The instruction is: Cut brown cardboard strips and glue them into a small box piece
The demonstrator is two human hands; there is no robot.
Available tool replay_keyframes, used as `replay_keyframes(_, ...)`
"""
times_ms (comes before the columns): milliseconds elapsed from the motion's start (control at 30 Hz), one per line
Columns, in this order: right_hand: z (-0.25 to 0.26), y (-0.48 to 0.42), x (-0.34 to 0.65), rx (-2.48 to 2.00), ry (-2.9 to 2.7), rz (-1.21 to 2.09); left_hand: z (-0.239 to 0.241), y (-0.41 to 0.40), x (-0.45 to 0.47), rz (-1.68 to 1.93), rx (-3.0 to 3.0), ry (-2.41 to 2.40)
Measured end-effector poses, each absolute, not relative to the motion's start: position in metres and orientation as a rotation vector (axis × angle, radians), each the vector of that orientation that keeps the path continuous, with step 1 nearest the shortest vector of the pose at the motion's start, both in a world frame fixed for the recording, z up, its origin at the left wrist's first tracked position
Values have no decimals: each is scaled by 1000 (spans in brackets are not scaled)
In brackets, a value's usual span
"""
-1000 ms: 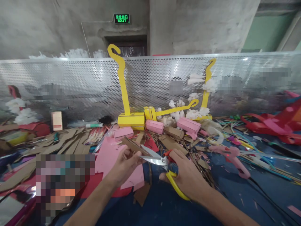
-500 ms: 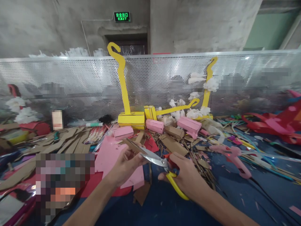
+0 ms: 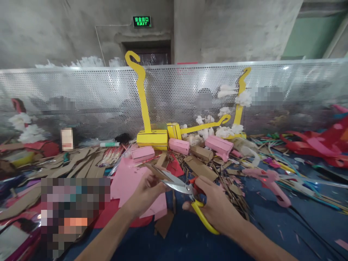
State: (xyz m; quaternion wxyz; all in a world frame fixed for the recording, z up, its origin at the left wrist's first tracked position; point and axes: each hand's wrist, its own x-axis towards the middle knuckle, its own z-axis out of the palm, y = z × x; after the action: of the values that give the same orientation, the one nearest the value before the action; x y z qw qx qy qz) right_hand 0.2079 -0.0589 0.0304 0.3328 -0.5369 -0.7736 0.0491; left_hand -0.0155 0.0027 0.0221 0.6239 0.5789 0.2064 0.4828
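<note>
My left hand (image 3: 145,192) is closed on a strip of brown cardboard (image 3: 161,173), pinched between thumb and fingers. In my right hand (image 3: 213,201) are scissors (image 3: 178,185) with one red and one yellow handle, the handles spread apart. Their blades point left and lie at the cardboard strip, close to my left fingertips; whether they cut into it I cannot tell. Beneath my hands lie a sheet of pink foam or paper (image 3: 127,177) and a small cardboard scrap (image 3: 164,223) on the blue table (image 3: 185,235).
Behind my hands stand a yellow hooked piece on a box base (image 3: 152,138) and several pink blocks (image 3: 178,145). A pink glue gun (image 3: 277,186), its light red, lies at right with a trailing cord. Cardboard strips (image 3: 78,161) cover the left; a perforated metal panel (image 3: 174,98) closes the back.
The cardboard strip has tilted slightly and the scissor blades have shifted a little left along it. Both hands keep their hold; the view has moved very slightly.
</note>
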Motion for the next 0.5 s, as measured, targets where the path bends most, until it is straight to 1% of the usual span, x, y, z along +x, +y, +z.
replay_keyframes(333, 30, -55, 210, -1360, -1992, 179, 21, 0, -14, 1109, 1274, 403)
replay_keyframes(500, 30, -56, 210, -1374, -1997, 195, 20, 4, -13, 1178, 1324, 428)
